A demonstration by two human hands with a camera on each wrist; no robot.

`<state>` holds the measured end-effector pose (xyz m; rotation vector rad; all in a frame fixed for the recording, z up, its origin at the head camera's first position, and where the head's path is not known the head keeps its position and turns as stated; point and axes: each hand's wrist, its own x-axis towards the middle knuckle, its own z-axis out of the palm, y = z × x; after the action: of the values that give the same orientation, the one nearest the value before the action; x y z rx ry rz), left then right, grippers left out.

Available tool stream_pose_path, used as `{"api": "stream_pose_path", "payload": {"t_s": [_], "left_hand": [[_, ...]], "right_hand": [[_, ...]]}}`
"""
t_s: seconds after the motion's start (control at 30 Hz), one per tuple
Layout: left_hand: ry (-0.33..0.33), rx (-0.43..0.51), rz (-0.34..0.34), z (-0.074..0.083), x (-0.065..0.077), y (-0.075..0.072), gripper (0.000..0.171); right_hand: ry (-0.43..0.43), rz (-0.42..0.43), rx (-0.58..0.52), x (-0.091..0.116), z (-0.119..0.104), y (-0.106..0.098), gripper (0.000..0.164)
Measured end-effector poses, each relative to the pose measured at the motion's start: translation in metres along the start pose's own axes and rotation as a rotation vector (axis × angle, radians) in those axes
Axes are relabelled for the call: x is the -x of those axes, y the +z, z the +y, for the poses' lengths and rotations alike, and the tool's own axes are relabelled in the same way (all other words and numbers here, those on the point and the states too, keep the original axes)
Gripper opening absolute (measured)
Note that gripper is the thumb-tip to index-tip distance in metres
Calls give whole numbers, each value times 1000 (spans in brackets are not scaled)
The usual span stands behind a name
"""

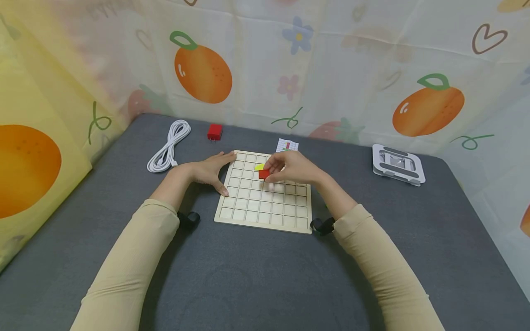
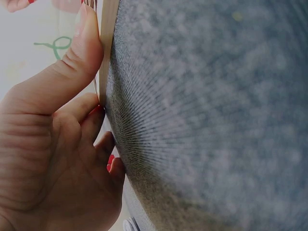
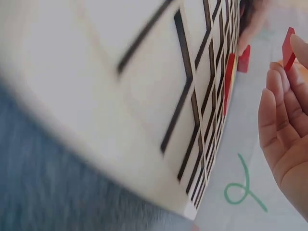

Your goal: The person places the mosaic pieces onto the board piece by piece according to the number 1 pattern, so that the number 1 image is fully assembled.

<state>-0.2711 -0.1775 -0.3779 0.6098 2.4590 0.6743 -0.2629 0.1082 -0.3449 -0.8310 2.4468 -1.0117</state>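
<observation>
A pale wooden grid board (image 1: pixel 265 207) lies on the grey table. My left hand (image 1: pixel 209 171) rests along its left side, thumb and fingers spread; in the left wrist view the thumb (image 2: pixel 72 72) presses on the board's edge. With thumb and fingertips, my right hand (image 1: pixel 296 168) pinches a small red square tile (image 1: pixel 263 174) over the board's upper middle. The right wrist view shows this red tile (image 3: pixel 288 49) raised apart from the board. Another red piece (image 3: pixel 229 84) sits on the grid there. Beside the held tile a yellow tile (image 1: pixel 259 167) shows, partly covered.
Behind the board lies a small printed grid card (image 1: pixel 287 145), partly hidden by my right hand. A coiled white cable (image 1: pixel 169 147) and a red plug adapter (image 1: pixel 214 132) lie at the back left. A folded white-and-grey stand-like object (image 1: pixel 398 164) lies at the right.
</observation>
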Motion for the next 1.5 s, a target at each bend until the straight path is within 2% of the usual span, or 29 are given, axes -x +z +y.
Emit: {"api": "stream_pose_path", "payload": {"t_s": [0.23,0.43,0.7,0.83,1.5], "left_hand": [[-6,4,-4,2,1,0,120],[-8,0,-2,1,1,0,120],[-5,1,-1,0,1,0,120],[-2,7,-2,2,2,0,120],[7,3,4,1,1,0,121]], "right_hand": [[18,15,-9,-5,-1,7,30],[58,18,43,-7,1,9,29],[95,-44,140,-7,7,8,27],[100,-65,183,-5,7,8,26],[81,-87,246,-7,6,13,26]]}}
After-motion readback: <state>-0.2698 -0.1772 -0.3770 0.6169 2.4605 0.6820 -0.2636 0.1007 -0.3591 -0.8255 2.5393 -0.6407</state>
